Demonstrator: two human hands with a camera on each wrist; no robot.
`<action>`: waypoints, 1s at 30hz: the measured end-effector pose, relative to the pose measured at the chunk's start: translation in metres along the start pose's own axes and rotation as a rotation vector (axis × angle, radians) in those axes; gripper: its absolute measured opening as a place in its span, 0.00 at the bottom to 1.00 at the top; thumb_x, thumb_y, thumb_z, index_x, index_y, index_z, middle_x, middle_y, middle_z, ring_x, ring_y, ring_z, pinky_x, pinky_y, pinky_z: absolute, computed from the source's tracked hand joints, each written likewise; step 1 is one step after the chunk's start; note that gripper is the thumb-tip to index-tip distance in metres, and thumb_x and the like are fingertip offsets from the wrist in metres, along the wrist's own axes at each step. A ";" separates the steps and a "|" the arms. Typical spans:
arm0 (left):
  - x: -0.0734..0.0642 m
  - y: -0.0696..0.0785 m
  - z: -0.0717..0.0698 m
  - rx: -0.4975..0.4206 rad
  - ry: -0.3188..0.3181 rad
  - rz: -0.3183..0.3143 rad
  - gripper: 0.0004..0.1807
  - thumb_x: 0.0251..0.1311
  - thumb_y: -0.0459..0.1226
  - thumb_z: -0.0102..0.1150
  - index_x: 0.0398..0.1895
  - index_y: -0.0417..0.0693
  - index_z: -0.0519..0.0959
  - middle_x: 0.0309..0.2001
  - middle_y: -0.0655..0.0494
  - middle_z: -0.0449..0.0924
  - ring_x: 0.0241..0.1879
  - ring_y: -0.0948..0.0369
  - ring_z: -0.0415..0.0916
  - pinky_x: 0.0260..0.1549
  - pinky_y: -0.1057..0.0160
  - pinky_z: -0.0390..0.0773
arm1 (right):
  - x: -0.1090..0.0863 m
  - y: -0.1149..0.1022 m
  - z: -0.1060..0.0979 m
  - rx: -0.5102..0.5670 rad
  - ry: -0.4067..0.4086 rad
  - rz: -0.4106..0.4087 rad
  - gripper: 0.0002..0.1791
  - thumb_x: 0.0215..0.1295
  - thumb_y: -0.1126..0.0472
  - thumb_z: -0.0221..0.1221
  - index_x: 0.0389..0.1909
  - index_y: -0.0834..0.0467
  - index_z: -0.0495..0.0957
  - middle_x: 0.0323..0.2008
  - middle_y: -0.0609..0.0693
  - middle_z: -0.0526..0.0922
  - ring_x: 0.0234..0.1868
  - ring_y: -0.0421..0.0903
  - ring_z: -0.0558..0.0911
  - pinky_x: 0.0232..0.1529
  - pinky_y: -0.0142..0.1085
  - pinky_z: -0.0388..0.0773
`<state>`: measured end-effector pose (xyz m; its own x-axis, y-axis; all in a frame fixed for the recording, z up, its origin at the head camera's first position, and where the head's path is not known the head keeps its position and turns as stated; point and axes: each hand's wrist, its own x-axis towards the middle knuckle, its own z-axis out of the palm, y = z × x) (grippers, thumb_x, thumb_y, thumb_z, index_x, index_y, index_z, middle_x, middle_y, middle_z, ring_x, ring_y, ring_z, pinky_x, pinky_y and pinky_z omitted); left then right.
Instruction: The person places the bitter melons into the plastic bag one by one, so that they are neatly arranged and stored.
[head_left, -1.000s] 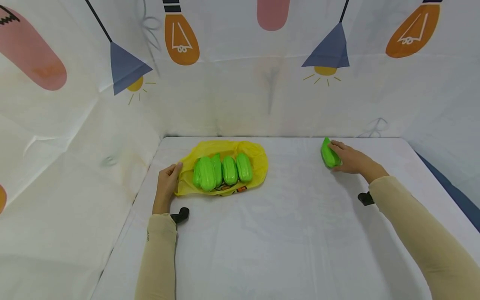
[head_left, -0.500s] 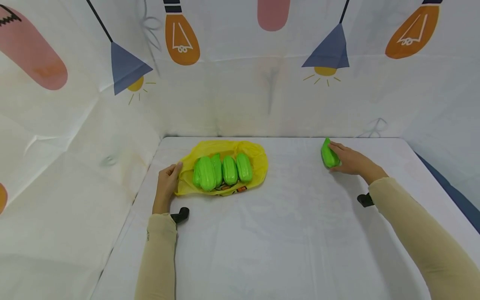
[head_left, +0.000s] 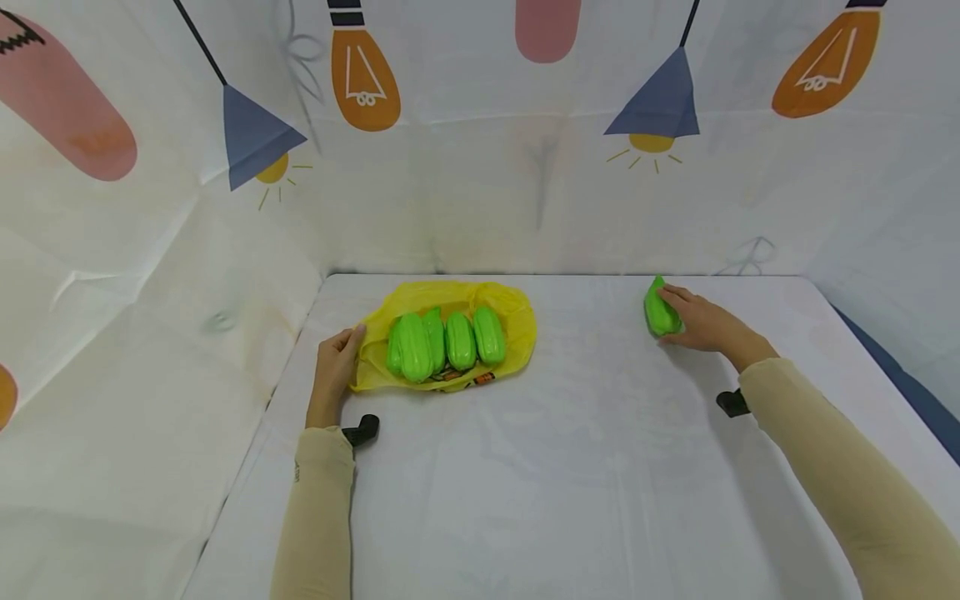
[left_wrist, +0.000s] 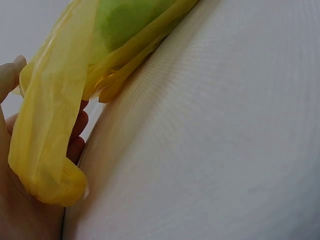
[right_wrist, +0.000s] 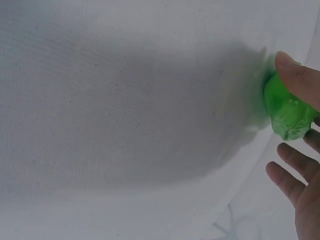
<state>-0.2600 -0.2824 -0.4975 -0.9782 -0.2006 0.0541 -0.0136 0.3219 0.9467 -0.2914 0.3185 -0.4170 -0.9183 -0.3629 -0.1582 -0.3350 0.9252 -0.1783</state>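
On the left of the white table lies a yellow plastic bag [head_left: 520, 321], spread out flat in the head view. Several glossy green ribbed toy vegetables [head_left: 460, 340] sit side by side on it. My left hand [head_left: 333, 371] pinches the bag's left edge; in the left wrist view a fold of the yellow bag [left_wrist: 47, 125] passes between thumb and fingers. Far to the right, my right hand [head_left: 701, 323] grips another green ribbed toy vegetable [head_left: 657, 310] by its side, at the table's back. In the right wrist view its lobed end [right_wrist: 290, 117] shows between thumb and fingers.
The white table [head_left: 540, 475] ends at the back against a white cloth wall [head_left: 480, 192] printed with lamps and bulbs. More cloth hangs along the left side. A dark blue strip [head_left: 900, 379] runs beyond the right edge. Each wrist carries a black camera.
The toy vegetable in my right hand has shifted very slightly to the right. My left hand, the bag and the vegetables on it stay in place.
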 end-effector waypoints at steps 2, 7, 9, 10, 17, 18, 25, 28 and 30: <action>0.000 0.000 0.000 0.002 -0.002 -0.005 0.31 0.63 0.64 0.51 0.20 0.46 0.68 0.16 0.62 0.58 0.18 0.65 0.60 0.18 0.67 0.62 | 0.000 0.001 0.002 0.012 -0.004 0.008 0.49 0.61 0.55 0.67 0.73 0.69 0.48 0.71 0.72 0.49 0.67 0.76 0.57 0.62 0.67 0.60; 0.000 0.000 0.000 0.005 -0.005 -0.012 0.32 0.63 0.64 0.51 0.20 0.46 0.67 0.16 0.62 0.57 0.18 0.64 0.60 0.18 0.67 0.62 | -0.001 0.005 0.005 0.050 -0.009 0.044 0.50 0.63 0.53 0.65 0.73 0.70 0.45 0.71 0.74 0.48 0.67 0.75 0.57 0.63 0.67 0.59; -0.001 0.000 0.000 0.002 -0.001 -0.012 0.32 0.62 0.64 0.51 0.20 0.46 0.67 0.16 0.62 0.57 0.18 0.64 0.60 0.18 0.67 0.62 | -0.001 0.007 0.006 0.069 -0.007 0.065 0.51 0.63 0.52 0.64 0.73 0.71 0.43 0.70 0.75 0.48 0.66 0.76 0.58 0.63 0.67 0.59; 0.000 0.000 0.000 0.000 -0.001 -0.013 0.32 0.62 0.64 0.51 0.20 0.46 0.67 0.16 0.62 0.57 0.18 0.64 0.60 0.18 0.67 0.62 | -0.002 0.008 0.006 0.078 -0.007 0.075 0.51 0.64 0.52 0.64 0.73 0.72 0.42 0.69 0.76 0.48 0.65 0.76 0.59 0.63 0.67 0.59; 0.000 0.001 0.000 0.003 -0.002 -0.022 0.32 0.62 0.65 0.51 0.21 0.46 0.68 0.17 0.62 0.58 0.19 0.64 0.60 0.19 0.67 0.62 | -0.007 0.015 0.008 0.106 -0.001 0.113 0.52 0.64 0.51 0.63 0.72 0.75 0.41 0.68 0.78 0.49 0.66 0.76 0.57 0.65 0.66 0.56; 0.000 0.001 0.000 0.003 -0.003 -0.022 0.32 0.62 0.65 0.51 0.21 0.46 0.68 0.17 0.62 0.58 0.19 0.64 0.59 0.19 0.67 0.62 | -0.007 0.016 0.008 0.102 0.001 0.115 0.52 0.64 0.51 0.63 0.72 0.76 0.42 0.68 0.78 0.49 0.66 0.76 0.57 0.65 0.66 0.57; 0.000 0.000 -0.001 0.006 -0.007 -0.018 0.32 0.62 0.65 0.51 0.20 0.46 0.67 0.16 0.62 0.57 0.18 0.64 0.58 0.18 0.67 0.62 | -0.010 0.019 0.012 0.096 0.001 0.137 0.52 0.64 0.50 0.63 0.71 0.76 0.43 0.68 0.78 0.50 0.67 0.76 0.57 0.65 0.66 0.56; 0.000 -0.001 -0.001 0.004 -0.008 -0.016 0.32 0.62 0.65 0.51 0.20 0.46 0.67 0.17 0.62 0.58 0.18 0.64 0.59 0.18 0.67 0.62 | -0.011 0.020 0.013 0.097 0.011 0.137 0.53 0.64 0.48 0.64 0.72 0.76 0.43 0.69 0.78 0.50 0.67 0.75 0.57 0.65 0.65 0.56; 0.000 -0.001 -0.001 -0.001 -0.006 -0.013 0.32 0.62 0.65 0.51 0.20 0.46 0.67 0.17 0.61 0.57 0.18 0.64 0.59 0.18 0.67 0.61 | -0.011 0.020 0.013 0.094 0.017 0.137 0.53 0.64 0.48 0.63 0.72 0.75 0.43 0.68 0.78 0.51 0.67 0.75 0.56 0.65 0.65 0.56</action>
<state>-0.2602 -0.2833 -0.4979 -0.9792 -0.1990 0.0395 -0.0265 0.3187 0.9475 -0.2853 0.3398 -0.4319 -0.9577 -0.2316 -0.1707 -0.1860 0.9511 -0.2468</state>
